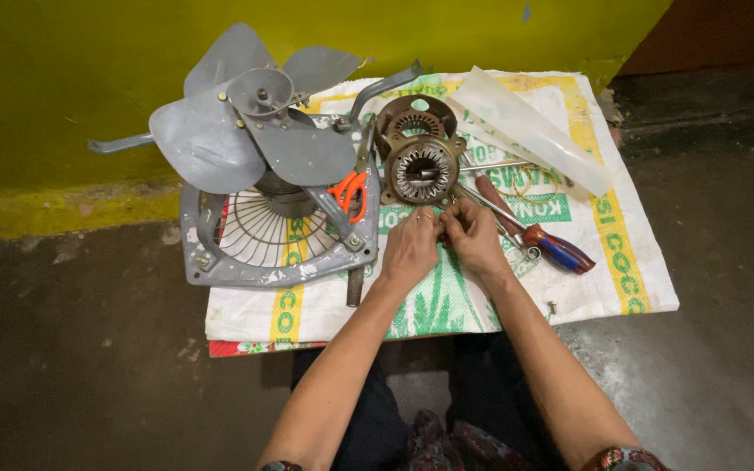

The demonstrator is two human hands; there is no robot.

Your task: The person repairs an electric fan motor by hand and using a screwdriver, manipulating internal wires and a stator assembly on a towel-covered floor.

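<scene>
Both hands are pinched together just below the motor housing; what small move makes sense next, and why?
Probably keep working the small part between both hands: the left hand and right hand meet fingertip to fingertip below the motor housing. The part itself is hidden, and the screwdriver lies untouched beside the right hand.

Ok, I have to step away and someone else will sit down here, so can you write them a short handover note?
Left hand and right hand meet fingertip to fingertip over the woven sack, pinching something too small to identify.
The motor stator lies just beyond them, with the open motor housing behind.
The fan blade and grille frame sit to the left, orange pliers on them.
Screwdriver lies right.
Done: motor opened. Left: reassembly.
</scene>
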